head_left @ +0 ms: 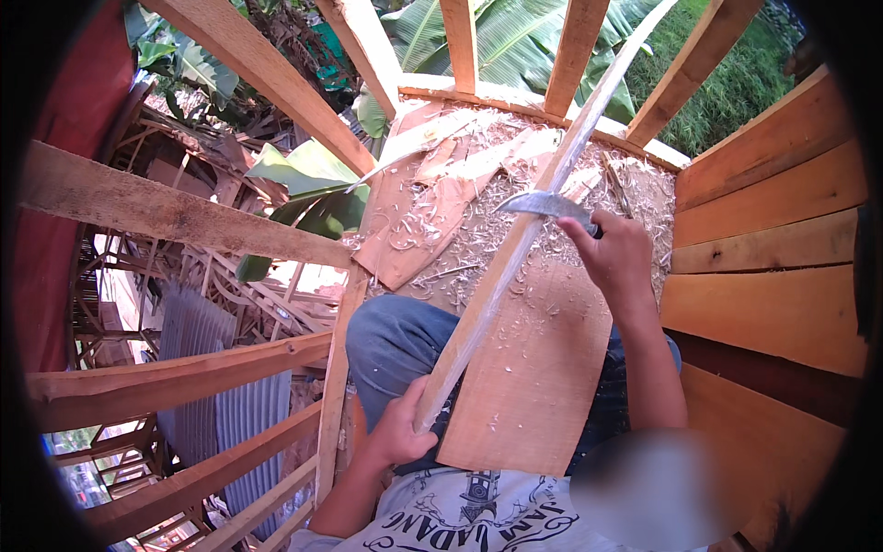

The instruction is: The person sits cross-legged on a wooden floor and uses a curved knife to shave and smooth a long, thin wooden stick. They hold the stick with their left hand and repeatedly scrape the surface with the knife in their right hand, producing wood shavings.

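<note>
A long, pale wooden strip [497, 285] slants from my lap up to the far railing, with its far end past the top edge. My left hand [403, 430] is wrapped round its near end. My right hand [618, 258] grips the dark handle of a curved knife [550, 204], with the thumb stretched along toward the blade. The blade lies crosswise on the strip, about midway along it, with its tip pointing left. Under the strip, a flat board [538, 368] rests across my lap between my knees.
Curled wood shavings [515, 184] and loose planks [414, 221] cover the floor ahead. Wooden railing posts [460, 46] stand at the far side, and rails [184, 368] run along the left. A plank wall [763, 276] closes off the right. Corrugated sheets [253, 432] and scrap wood lie below left.
</note>
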### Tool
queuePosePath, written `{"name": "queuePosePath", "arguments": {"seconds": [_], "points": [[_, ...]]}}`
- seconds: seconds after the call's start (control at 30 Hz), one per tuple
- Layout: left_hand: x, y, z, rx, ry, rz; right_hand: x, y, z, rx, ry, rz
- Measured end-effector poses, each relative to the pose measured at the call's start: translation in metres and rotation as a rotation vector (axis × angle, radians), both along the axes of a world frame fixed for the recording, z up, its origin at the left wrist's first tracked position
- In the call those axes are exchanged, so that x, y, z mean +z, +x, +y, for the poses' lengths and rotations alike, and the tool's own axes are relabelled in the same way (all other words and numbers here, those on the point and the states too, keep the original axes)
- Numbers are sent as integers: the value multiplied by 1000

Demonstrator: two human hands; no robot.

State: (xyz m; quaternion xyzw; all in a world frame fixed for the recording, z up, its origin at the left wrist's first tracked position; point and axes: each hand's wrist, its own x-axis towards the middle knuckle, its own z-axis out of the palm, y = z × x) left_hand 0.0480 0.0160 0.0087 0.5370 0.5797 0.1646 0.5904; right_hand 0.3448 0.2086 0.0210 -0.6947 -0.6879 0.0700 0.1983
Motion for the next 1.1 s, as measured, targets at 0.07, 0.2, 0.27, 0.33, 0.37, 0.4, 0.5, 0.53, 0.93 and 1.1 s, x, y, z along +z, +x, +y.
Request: {"name": "queuePosePath", "arguments": {"seconds": [0.07,0.2,0.27,0.33,0.37,0.4,0.5,0.53,0.93,1.1], "points": [[2,2,3,-17,-3,25,1,22,24,-66,5,-37],[0,0,-1,-30,21,27,-2,59,64,-355,-63,216],[0,-3,0,-72,42,29,-3,113,75,-551,-73,185],[-3,-6,1,-63,90,-7,-13,137,70,-499,-58,243],[-5,-6,-1,-59,103,-32,-20,141,59,-475,-60,262],[-7,-6,-1,-31,20,-48,-25,132,47,-419,-44,277],[-11,-7,0,45,-97,-177,-36,91,8,-271,6,444],[-8,-8,1,35,-111,-181,-38,81,-4,-239,-1,460],[-4,-3,-2,-40,26,7,-3,41,17,-155,24,220],[-7,-6,-8,-9,9,-35,-4,1,-31,336,113,117]]}}
